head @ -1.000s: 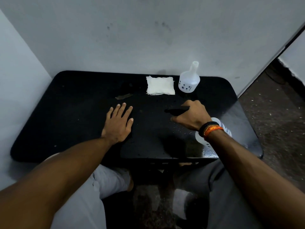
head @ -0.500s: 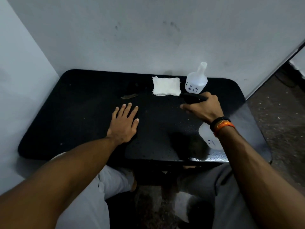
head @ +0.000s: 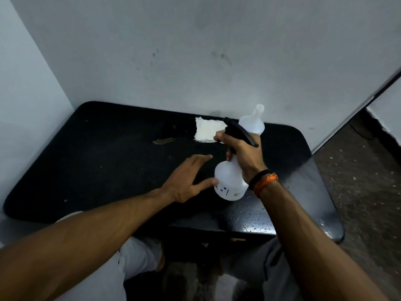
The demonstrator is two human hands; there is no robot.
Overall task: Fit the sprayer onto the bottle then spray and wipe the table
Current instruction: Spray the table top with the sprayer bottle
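My right hand [head: 245, 155] grips the neck of a translucent white spray bottle [head: 230, 183] and holds it upright just above the black table [head: 108, 159]. A black sprayer [head: 238, 131] sits on top of the bottle, its nozzle pointing away to the left. With its fingers spread, my left hand [head: 186, 179] hovers beside the bottle and its thumb touches the lower body. Flat at the back of the table lies a folded white cloth [head: 206, 132].
A second white bottle [head: 252, 123] with a bare neck stands at the back, right of the cloth. A small brown scrap [head: 163, 140] lies left of the cloth. Water droplets [head: 249, 216] cover the table's near right part. Walls close the back and left.
My right hand has raised the bottle with the sprayer and turned it upright. My left hand has left the tabletop and moved right to touch the bottle.
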